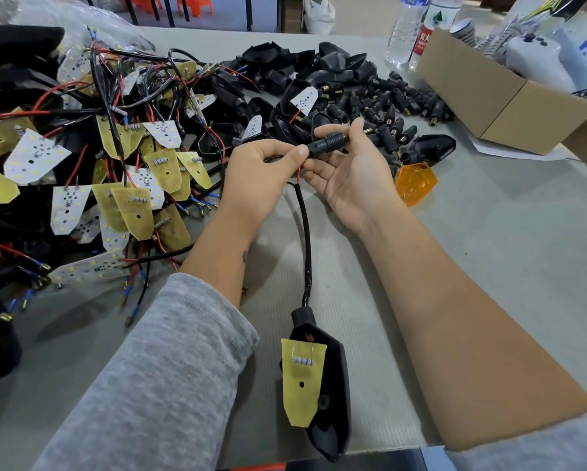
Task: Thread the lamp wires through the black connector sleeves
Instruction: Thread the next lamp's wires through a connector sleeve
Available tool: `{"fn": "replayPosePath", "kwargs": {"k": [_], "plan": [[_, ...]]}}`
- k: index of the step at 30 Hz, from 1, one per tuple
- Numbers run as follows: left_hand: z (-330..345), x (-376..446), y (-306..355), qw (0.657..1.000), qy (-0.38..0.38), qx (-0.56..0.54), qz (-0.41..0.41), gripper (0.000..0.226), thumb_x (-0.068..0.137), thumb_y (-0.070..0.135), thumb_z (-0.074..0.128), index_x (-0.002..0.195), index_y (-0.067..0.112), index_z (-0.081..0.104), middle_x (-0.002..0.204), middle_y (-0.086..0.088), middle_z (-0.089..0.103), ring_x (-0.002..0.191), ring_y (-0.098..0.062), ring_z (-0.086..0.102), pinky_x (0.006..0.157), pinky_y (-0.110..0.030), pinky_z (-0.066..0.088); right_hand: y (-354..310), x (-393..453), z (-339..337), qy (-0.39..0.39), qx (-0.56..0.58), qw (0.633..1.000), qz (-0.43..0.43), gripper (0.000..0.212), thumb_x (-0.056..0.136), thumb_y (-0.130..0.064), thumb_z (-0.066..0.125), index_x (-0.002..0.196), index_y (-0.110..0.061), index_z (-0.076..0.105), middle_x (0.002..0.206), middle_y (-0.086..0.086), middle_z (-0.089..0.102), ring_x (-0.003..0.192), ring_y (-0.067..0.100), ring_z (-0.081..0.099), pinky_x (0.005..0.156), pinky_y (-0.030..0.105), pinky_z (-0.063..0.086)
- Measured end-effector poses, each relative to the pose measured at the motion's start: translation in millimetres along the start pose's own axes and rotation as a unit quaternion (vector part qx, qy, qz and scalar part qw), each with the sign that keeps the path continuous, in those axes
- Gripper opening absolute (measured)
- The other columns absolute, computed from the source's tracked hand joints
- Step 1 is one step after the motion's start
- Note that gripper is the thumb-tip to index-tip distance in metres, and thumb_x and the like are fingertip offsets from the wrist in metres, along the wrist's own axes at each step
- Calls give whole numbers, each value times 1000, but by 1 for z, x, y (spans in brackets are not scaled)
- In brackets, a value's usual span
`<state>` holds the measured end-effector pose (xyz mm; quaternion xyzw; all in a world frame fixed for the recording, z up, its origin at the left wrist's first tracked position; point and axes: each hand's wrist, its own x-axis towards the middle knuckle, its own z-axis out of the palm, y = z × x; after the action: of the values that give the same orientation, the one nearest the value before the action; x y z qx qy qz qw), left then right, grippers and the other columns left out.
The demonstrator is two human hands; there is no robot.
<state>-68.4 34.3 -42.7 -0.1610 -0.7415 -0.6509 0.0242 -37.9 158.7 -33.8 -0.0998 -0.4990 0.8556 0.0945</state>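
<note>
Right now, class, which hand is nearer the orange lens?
Right. The right hand lies just left of the orange lens; the left hand is farther left, beyond it.

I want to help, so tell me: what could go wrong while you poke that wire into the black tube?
The thin red wire could bend or miss the connector sleeve that the right hand holds, since the left hand pinches it right at the opening. The black cable might also drag the lamp housing, which lies near the table's edge.
</note>
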Motion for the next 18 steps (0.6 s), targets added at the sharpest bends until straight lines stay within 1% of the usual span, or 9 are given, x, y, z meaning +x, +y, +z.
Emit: {"fn": "replayPosePath", "kwargs": {"k": [2, 3, 6, 9, 11, 13, 14, 16, 18], "plan": [[3, 1, 0, 1000, 6, 7, -16, 15, 91, 25, 65, 77, 25, 69, 67, 12, 64, 63, 5, 55, 64, -10, 46, 1, 0, 1, 10, 12, 1000, -1, 54, 106, -45, 22, 88, -10, 60, 70, 9, 58, 57, 17, 58, 67, 30, 52], [5, 2, 0, 999, 13, 7, -30, 15, 92, 24, 62, 78, 25, 67, 65, 13, 61, 60, 5, 54, 62, -12, 45, 1, 1, 2, 16, 20, 1000, -3, 54, 106, -44, 22, 88, -10, 59, 69, 9, 59, 57, 18, 57, 67, 31, 52], [5, 4, 0, 998, 33, 1, -62, 15, 94, 22, 56, 79, 21, 61, 67, 10, 58, 55, -1, 48, 58, -19, 40, 1, 1, 1, 27, 39, 999, -9, 53, 106, -43, 22, 91, -9, 59, 70, 10, 59, 56, 18, 58, 65, 30, 51], [5, 2, 0, 998, 31, 27, -40, 17, 94, 23, 59, 78, 21, 63, 71, 6, 63, 62, -2, 54, 64, -20, 48, 1, 0, 1, 18, 25, 999, -5, 52, 106, -43, 23, 91, -9, 59, 73, 10, 59, 57, 18, 59, 63, 29, 53], [5, 0, 0, 999, 19, 40, -22, 19, 95, 24, 60, 76, 23, 65, 73, 3, 65, 67, -6, 56, 67, -19, 48, 2, -1, 3, 9, 3, 1000, -2, 51, 106, -42, 25, 92, -8, 60, 74, 11, 59, 57, 18, 59, 62, 27, 57], [4, 0, 0, 999, 19, 40, -15, 21, 96, 24, 59, 76, 22, 65, 75, -1, 66, 68, -8, 56, 67, -21, 49, 1, -2, 4, 3, 0, 1000, -3, 50, 106, -42, 26, 92, -8, 60, 74, 11, 59, 56, 18, 60, 61, 27, 57], [3, 0, 0, 999, 19, 35, -17, 23, 97, 24, 57, 76, 21, 66, 74, 0, 67, 67, -7, 57, 68, -22, 49, 1, -2, 3, 0, 1, 1000, -4, 50, 106, -42, 25, 93, -8, 60, 75, 12, 60, 56, 17, 61, 60, 27, 57], [2, 1, 2, 999, 15, 6, -32, 26, 99, 23, 53, 77, 22, 67, 69, 9, 67, 60, 1, 56, 61, -17, 47, 0, -2, 3, 0, -2, 1000, -7, 51, 106, -42, 23, 94, -9, 60, 79, 13, 61, 57, 17, 62, 62, 27, 56], [2, 2, 3, 999, 16, -15, -50, 24, 99, 22, 52, 80, 22, 67, 68, 11, 65, 58, 4, 55, 57, -12, 42, 1, -1, 2, 9, 3, 1000, -12, 51, 107, -42, 23, 94, -9, 60, 78, 12, 60, 58, 18, 61, 65, 29, 54]]}}
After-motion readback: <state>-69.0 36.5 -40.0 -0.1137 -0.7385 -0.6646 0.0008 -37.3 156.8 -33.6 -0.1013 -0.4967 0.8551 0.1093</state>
